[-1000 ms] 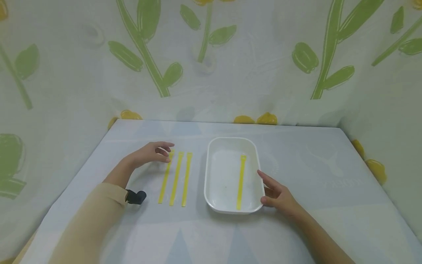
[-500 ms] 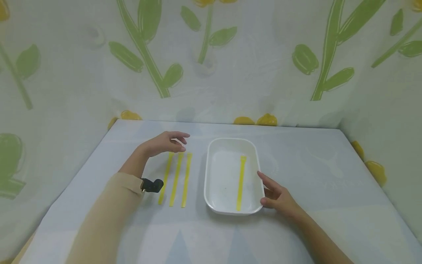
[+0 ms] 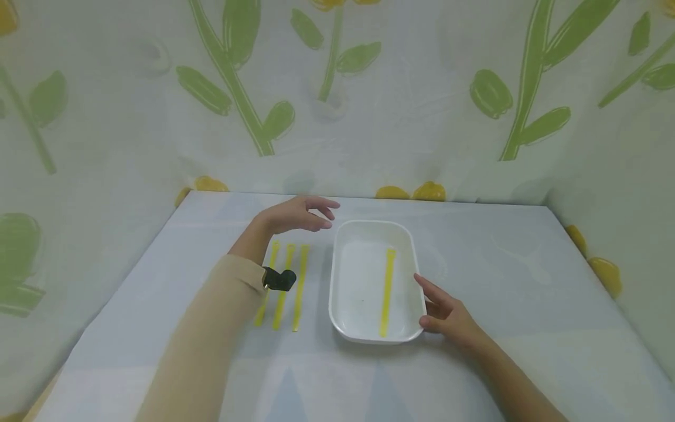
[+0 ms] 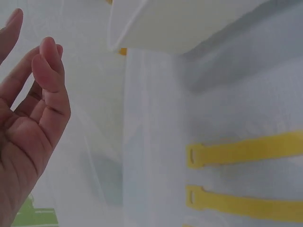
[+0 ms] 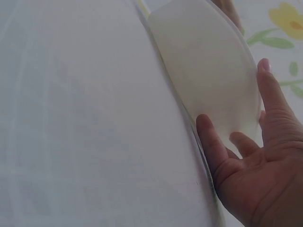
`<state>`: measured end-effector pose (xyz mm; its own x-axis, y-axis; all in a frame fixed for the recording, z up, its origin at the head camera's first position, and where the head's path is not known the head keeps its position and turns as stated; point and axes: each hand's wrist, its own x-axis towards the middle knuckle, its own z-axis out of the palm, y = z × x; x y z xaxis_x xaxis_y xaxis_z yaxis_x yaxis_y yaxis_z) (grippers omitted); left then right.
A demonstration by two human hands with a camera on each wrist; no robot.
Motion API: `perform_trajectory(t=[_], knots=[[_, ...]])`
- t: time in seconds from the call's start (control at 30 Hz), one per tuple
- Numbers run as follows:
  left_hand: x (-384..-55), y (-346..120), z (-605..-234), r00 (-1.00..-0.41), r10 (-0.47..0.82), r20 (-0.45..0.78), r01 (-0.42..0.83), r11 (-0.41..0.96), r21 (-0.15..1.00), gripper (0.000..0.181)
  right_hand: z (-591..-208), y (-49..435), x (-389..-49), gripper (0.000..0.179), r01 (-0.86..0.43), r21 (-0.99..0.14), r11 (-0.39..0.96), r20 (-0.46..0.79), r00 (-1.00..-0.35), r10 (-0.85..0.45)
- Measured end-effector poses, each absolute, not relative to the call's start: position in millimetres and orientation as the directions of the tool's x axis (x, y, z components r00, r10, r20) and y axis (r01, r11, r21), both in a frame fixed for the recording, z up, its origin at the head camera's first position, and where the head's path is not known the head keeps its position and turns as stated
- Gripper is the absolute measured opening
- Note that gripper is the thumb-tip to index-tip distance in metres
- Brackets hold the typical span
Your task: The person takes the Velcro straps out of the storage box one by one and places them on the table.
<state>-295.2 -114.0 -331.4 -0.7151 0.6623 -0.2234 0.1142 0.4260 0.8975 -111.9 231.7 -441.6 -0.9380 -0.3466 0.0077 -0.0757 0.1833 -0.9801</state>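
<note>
My left hand (image 3: 297,215) hovers beyond the upper left corner of a white rectangular tray (image 3: 354,281). Its fingers are loosely bent, and in the left wrist view nothing shows between them. Three flat yellow cable straps (image 3: 300,293) lie side by side on the table left of the tray, partly covered by my left forearm. Each visible strap end (image 4: 246,150) in the left wrist view has a slotted head. One more yellow strap (image 3: 387,293) lies lengthwise inside the tray. My right hand (image 3: 448,316) rests with spread fingers against the tray's right rim and side wall.
The pale table (image 3: 490,281) extends around the tray, ending at a back edge near a flower-print cloth wall (image 3: 411,117). A black wrist strap with a camera (image 3: 279,279) sits on my left wrist, above the yellow straps.
My left hand has moved right and away from me, from the heads of the straps to beyond the tray's left corner. The right hand, tray and straps stay in place.
</note>
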Motion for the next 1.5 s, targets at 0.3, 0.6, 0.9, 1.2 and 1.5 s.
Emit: perform_trajectory(t=[0.3, 0.6, 0.9, 1.2, 1.5], knots=[[-300.0, -73.6, -327.2, -0.674, 0.687, -0.271, 0.027, 0.390, 0.921, 0.054, -443.0, 234.2, -111.1, 0.076, -0.063, -0.978, 0.198, -0.007, -0.943, -0.333], [-295.4, -27.7, -351.4, -0.584, 0.742, -0.329, -0.034, 0.383, 0.923, 0.057, -444.0, 232.2, -113.4, 0.077, -0.068, -0.971, 0.230, -0.010, -0.947, -0.322], [-284.8, 3.5, -373.8, -0.605, 0.700, -0.380, -0.150, 0.368, 0.918, 0.057, -442.8, 230.2, -112.1, 0.075, -0.032, -0.967, 0.252, -0.050, -0.949, -0.312], [-272.5, 15.8, -401.0, -0.702, 0.612, -0.364, -0.086, 0.435, 0.896, 0.061, -443.6, 229.6, -111.1, 0.075, -0.049, -0.976, 0.214, -0.025, -0.944, -0.330], [-265.0, 29.7, -408.0, -0.781, 0.523, -0.341, -0.003, 0.544, 0.839, 0.066, -444.6, 234.4, -109.6, 0.075, -0.075, -0.974, 0.215, -0.002, -0.940, -0.340]])
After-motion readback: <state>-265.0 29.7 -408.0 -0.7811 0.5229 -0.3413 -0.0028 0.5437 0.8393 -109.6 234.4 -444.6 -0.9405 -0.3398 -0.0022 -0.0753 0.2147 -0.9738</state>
